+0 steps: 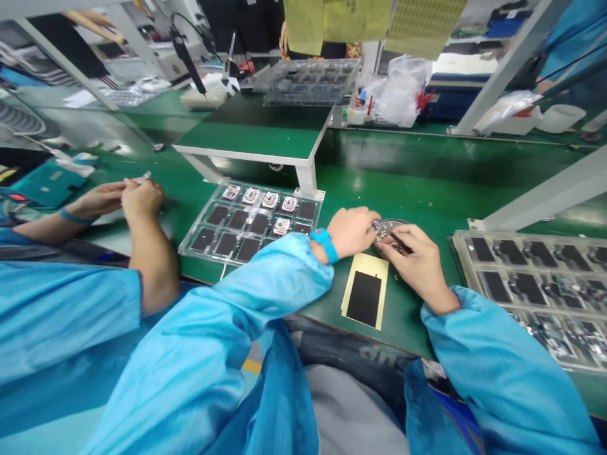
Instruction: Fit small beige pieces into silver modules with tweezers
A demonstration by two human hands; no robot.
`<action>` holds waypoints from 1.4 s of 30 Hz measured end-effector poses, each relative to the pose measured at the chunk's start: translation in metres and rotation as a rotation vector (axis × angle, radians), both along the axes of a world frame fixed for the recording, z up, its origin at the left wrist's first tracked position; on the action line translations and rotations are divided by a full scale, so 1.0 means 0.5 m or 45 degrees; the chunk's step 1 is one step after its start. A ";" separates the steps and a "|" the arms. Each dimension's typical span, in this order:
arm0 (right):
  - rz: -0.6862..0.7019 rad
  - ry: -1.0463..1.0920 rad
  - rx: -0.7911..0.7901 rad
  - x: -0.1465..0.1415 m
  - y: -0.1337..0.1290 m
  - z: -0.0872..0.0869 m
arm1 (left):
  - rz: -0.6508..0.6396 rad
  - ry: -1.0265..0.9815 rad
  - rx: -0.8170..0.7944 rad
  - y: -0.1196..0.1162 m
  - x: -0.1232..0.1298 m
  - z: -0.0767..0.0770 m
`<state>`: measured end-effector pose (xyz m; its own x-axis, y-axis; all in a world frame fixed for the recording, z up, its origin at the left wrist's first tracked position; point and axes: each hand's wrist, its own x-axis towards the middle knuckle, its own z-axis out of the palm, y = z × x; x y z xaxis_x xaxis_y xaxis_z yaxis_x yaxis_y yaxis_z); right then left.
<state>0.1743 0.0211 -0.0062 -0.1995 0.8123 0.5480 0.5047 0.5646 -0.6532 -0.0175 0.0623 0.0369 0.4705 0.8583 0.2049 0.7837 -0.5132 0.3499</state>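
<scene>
My left hand (pixel 351 230), with a blue band at the wrist, has its fingers closed on a small item at the left edge of a round dish (pixel 391 224). The item is too small to name. From the right, my right hand (pixel 411 254) reaches over the dish, its thumb and fingers pinched together on something I cannot make out. Small parts lie in the dish. Just below the hands is a yellow sheet (pixel 384 278) with a black rectangle (pixel 364 298) on it.
A clear tray (pixel 215 254) with black pads and several watch-like cases lies to the left. Stacked trays of parts (pixel 462 253) stand at the right. Behind is a green-topped raised shelf (pixel 265 140). A co-worker's hands (pixel 142 196) are at the far left.
</scene>
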 end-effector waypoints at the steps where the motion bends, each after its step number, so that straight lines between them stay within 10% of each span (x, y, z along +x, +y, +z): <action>1: -0.046 0.000 -0.008 0.003 0.004 -0.001 | 0.033 -0.009 -0.022 0.030 0.005 0.002; 6: -0.261 0.038 0.007 0.018 0.021 0.000 | -0.020 -0.109 0.021 0.118 0.027 0.011; 17: -0.167 0.194 0.179 0.005 0.005 0.027 | -0.273 -0.162 0.214 -0.023 -0.005 0.038; 33: -0.060 0.049 0.119 0.002 0.000 0.014 | -0.276 0.068 0.258 -0.034 -0.001 0.043; 42: -0.316 -0.286 -0.135 0.034 0.031 -0.025 | 0.199 -0.004 -0.163 0.185 0.025 0.005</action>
